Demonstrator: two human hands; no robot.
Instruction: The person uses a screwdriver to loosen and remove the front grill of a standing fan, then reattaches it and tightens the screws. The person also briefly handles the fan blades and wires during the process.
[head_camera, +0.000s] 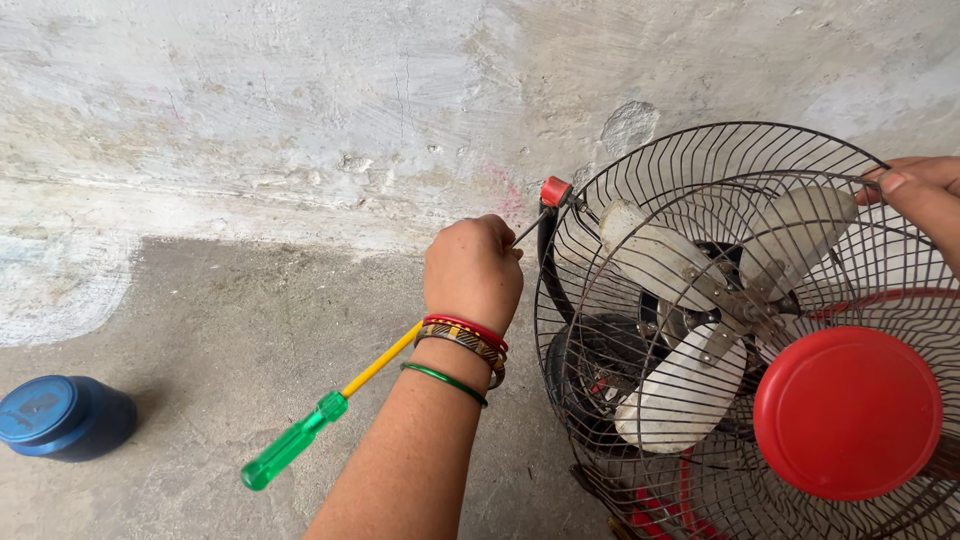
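The left hand is clenched around a screwdriver, gripping the metal shaft close to its tip, while the yellow neck and translucent green handle trail back past the wrist, down and away from the fan. The tip of the tool points at a small red clip on the upper left rim of the fan's wire guard and looks to meet it there. Red, patterned and green bangles sit on that wrist.

The right hand grasps the wire guard at its upper right edge, fingers curled over the outer wires; only part of the hand is in view.

The fan lies tilted, its round dark wire guard facing up toward the camera. A red round cap covers the middle of the guard, and behind the wires sit pale, dusty blades around a metal hub.

Far left of the fan, a blue round container with a blue lid lies on the concrete floor. Behind the fan rises a rough, whitewashed wall.
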